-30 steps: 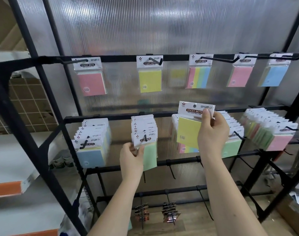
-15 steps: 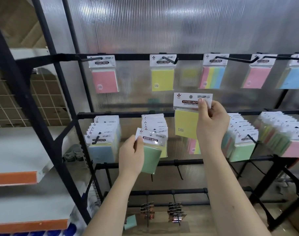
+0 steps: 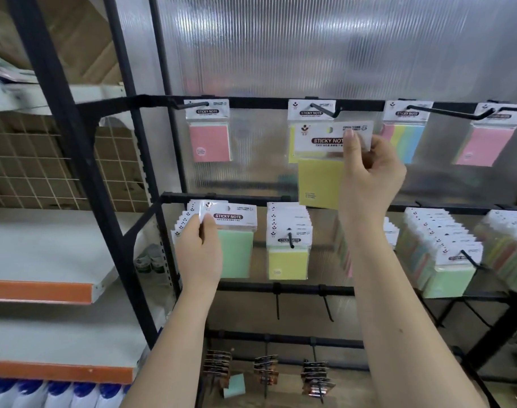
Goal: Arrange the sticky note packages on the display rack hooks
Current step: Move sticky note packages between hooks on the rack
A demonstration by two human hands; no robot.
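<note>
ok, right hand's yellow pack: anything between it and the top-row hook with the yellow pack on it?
Nothing solid. The held yellow pack in the right hand sits just below the hook; only the hung yellow pack occupies it, behind the tip.

**Packages Half-Seen on a Crowded Rack**

A yellow package [image 3: 320, 184], held up by the right hand [image 3: 369, 175], covers most of the yellow pack [image 3: 292, 142] hanging on the hook behind it. The left hand [image 3: 199, 254] and its green package [image 3: 236, 251] mask the front of the leftmost middle-row stack [image 3: 182, 222]. The right forearm [image 3: 369, 260] hides another stack. The small print on every header card is unreadable, and the frame's right edge crops the outermost packs [image 3: 513, 245].
</note>
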